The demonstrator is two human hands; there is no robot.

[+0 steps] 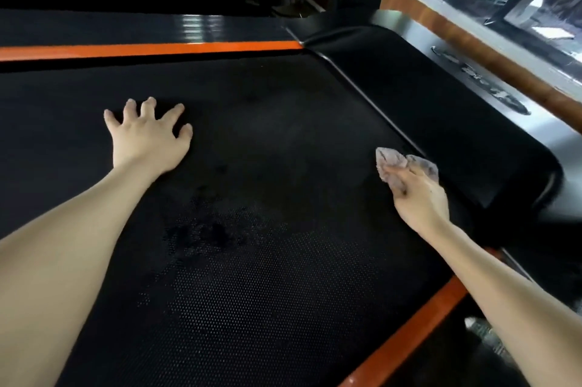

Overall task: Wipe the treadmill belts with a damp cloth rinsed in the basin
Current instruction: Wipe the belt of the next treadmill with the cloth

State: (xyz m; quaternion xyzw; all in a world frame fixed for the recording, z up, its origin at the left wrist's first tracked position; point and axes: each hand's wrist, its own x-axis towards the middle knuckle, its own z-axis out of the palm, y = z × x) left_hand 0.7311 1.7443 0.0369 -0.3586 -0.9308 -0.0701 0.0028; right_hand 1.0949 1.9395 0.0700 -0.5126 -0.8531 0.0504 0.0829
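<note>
Two hands: we see both over the belt [267, 140], bare forearms reaching in from the near side.
Left hand [148, 137]: palm down on the belt, fingers [129, 109] spread and nearly straight, holding nothing.
Right hand [420, 197]: fingers curled tight round the cloth [393, 163], thumb across its near side.
Cloth, place: a greyish bunched wad sticking out just past the right fingertips on their far side. It is well apart from the left fingers and close beside the edge of the motor cover [425, 96]. We cannot tell whether it touches the belt.
Cloth, axis: the wad's longer side lies across the right knuckles, left to right, and its loose folds point away from us.
Belt, axis: it runs lengthwise from beyond the left fingers to the motor cover past the right fingers, between the far orange rail [151, 49] and the near orange rail [409, 336].
Dark patch [201, 229]: on the belt, nearer us than the left fingers, between our two forearms.
</note>
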